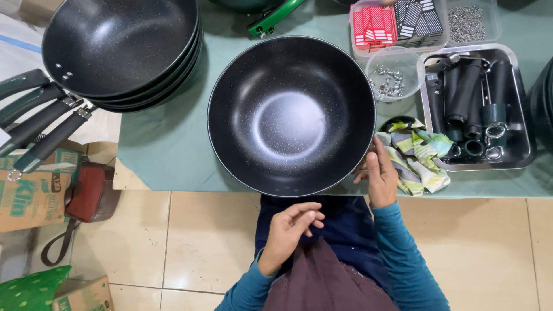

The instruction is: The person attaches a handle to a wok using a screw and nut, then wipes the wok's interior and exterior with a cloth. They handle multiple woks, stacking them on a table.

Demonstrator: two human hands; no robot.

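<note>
Green-covered surface (173, 155): my right hand (380, 175) steadies the overhanging pan (291, 115), fingers spread; left hand (288, 227) loosely curled, empty; pan may tip.

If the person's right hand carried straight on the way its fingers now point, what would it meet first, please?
The right hand points up the table, alongside the black pan. Straight on it would probably meet the patterned cloth first, though depth is hard to judge from above.

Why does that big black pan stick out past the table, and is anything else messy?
The black pan hangs a little over the table edge, steadied by the right hand at its rim. The left hand holds nothing. A checked cloth lies crumpled beside the metal tray. Nothing looks spilled or broken.
</note>
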